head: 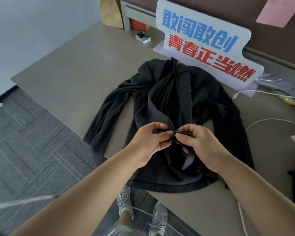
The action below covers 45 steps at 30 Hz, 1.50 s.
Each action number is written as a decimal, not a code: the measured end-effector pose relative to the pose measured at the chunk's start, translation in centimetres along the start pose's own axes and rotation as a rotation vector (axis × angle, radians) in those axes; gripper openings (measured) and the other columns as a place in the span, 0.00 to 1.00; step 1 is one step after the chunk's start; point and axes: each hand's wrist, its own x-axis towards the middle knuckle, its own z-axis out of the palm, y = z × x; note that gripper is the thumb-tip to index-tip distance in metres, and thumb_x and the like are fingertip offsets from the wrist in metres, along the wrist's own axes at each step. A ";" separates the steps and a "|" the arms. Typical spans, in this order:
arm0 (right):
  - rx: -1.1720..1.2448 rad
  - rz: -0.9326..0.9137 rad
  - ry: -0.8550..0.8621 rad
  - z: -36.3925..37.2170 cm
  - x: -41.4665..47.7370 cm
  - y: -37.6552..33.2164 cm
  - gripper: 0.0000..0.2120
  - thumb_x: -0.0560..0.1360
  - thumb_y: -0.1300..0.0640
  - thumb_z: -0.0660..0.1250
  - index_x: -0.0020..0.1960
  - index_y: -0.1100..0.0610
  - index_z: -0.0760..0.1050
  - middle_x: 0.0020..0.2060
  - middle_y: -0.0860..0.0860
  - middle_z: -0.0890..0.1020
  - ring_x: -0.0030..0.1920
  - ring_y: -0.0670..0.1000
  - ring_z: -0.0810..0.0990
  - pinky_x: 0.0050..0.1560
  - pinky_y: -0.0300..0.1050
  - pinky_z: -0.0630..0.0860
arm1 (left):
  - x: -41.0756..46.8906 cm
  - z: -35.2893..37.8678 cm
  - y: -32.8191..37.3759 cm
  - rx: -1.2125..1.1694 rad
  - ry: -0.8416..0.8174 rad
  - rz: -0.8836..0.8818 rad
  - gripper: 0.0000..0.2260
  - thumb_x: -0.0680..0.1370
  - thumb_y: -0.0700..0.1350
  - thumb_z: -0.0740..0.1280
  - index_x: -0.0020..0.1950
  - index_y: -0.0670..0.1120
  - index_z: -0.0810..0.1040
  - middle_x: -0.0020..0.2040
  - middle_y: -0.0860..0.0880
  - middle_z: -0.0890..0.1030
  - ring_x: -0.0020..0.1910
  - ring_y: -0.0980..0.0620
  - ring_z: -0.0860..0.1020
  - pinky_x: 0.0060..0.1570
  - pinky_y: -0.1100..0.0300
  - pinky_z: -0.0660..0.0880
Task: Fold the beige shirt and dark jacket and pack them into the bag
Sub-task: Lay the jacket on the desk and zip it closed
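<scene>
The dark jacket [170,99] lies spread on the grey-brown table [78,68], collar toward the far side, both sleeves splayed outward, its front partly open. My left hand [148,142] and my right hand [199,142] meet over the jacket's lower front. Each pinches one edge of the opening near the zipper base, fingertips almost touching. A brown paper bag [111,11] stands at the table's far edge. I see no beige shirt.
A white sign with blue and red lettering [206,43] stands just behind the jacket. A small box [143,37] lies near the bag. White cables [269,120] and small items sit at the right. The table's near edge runs under the jacket hem; my shoes [157,217] are below.
</scene>
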 end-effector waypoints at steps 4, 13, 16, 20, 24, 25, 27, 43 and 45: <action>0.053 0.009 -0.042 0.2 -0.2 0.0 0.05 0.75 0.66 0.68 0.48 0.60 0.74 0.33 0.52 0.80 0.30 0.41 0.79 0.32 0.35 0.73 | 0.0 -0.1 0.1 0.005 0.019 0.018 0.08 0.74 0.32 0.69 0.46 0.43 0.73 0.41 0.45 0.78 0.41 0.50 0.80 0.45 0.59 0.81; 0.104 -0.043 -0.023 0.1 0.0 0.2 0.06 0.74 0.66 0.68 0.43 0.57 0.74 0.30 0.49 0.79 0.34 0.45 0.78 0.33 0.40 0.72 | 0.1 -0.3 0.3 0.015 0.039 0.051 0.09 0.74 0.32 0.69 0.45 0.43 0.72 0.39 0.46 0.78 0.37 0.51 0.82 0.43 0.61 0.80; 0.075 -0.044 -0.029 0.1 0.2 0.2 0.06 0.74 0.66 0.68 0.43 0.57 0.74 0.30 0.50 0.79 0.34 0.45 0.78 0.33 0.40 0.72 | 0.0 -0.2 0.3 0.046 0.000 0.035 0.09 0.74 0.32 0.70 0.45 0.43 0.72 0.40 0.45 0.78 0.39 0.50 0.81 0.45 0.59 0.80; 0.100 -0.046 -0.006 -0.3 0.4 0.2 0.06 0.75 0.66 0.68 0.43 0.57 0.73 0.30 0.49 0.79 0.30 0.43 0.76 0.33 0.40 0.72 | -0.1 -0.3 0.5 0.043 -0.046 0.021 0.10 0.73 0.31 0.70 0.45 0.44 0.72 0.41 0.44 0.79 0.40 0.49 0.82 0.41 0.61 0.80; 0.122 -0.058 -0.050 -0.5 0.3 0.1 0.06 0.75 0.66 0.67 0.43 0.58 0.73 0.30 0.50 0.78 0.32 0.46 0.76 0.32 0.40 0.71 | 0.1 0.0 0.4 0.019 0.025 0.049 0.10 0.74 0.31 0.69 0.44 0.43 0.72 0.40 0.45 0.78 0.39 0.50 0.82 0.42 0.61 0.80; 0.112 -0.064 -0.060 -0.4 0.2 0.1 0.06 0.74 0.67 0.68 0.43 0.58 0.73 0.30 0.50 0.78 0.33 0.46 0.76 0.32 0.39 0.71 | 0.2 0.0 0.3 0.021 0.040 0.056 0.09 0.74 0.32 0.70 0.44 0.43 0.72 0.40 0.45 0.78 0.38 0.51 0.82 0.42 0.61 0.80; 0.098 -0.068 -0.060 -0.3 0.2 0.2 0.07 0.74 0.67 0.68 0.43 0.58 0.73 0.30 0.50 0.78 0.33 0.46 0.77 0.32 0.38 0.72 | 0.4 0.2 0.3 0.023 0.040 0.061 0.09 0.74 0.32 0.70 0.44 0.44 0.72 0.39 0.46 0.77 0.39 0.51 0.81 0.42 0.61 0.80; 0.130 -0.093 -0.007 -0.8 0.2 0.2 0.07 0.74 0.67 0.68 0.43 0.58 0.72 0.30 0.50 0.78 0.33 0.49 0.74 0.33 0.41 0.71 | 0.2 0.4 -0.1 0.059 -0.007 0.081 0.10 0.74 0.31 0.69 0.43 0.44 0.71 0.37 0.47 0.78 0.37 0.51 0.82 0.41 0.62 0.79; 0.122 -0.090 -0.025 -0.8 0.2 0.4 0.07 0.74 0.67 0.68 0.43 0.58 0.72 0.30 0.50 0.78 0.32 0.47 0.75 0.32 0.39 0.71 | 0.3 0.4 -0.2 0.055 0.018 0.082 0.10 0.74 0.32 0.70 0.43 0.45 0.72 0.37 0.48 0.78 0.37 0.52 0.81 0.41 0.61 0.79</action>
